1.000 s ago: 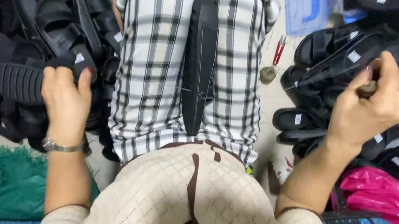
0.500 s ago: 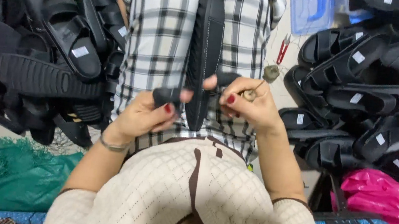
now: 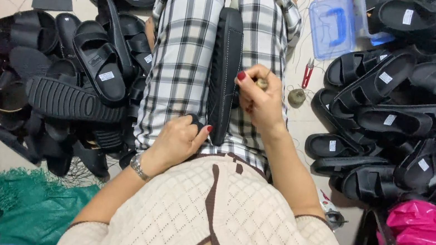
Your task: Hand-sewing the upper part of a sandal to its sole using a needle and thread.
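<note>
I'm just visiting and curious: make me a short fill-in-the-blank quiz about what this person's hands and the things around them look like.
1. The black sandal sole stands on edge between the person's ____.
2. The left hand wears a ____ at the wrist.
3. The right hand has ____ painted nails.
4. The small snips on the floor have ____ handles.

Missing words: legs; watch; red; red
</note>
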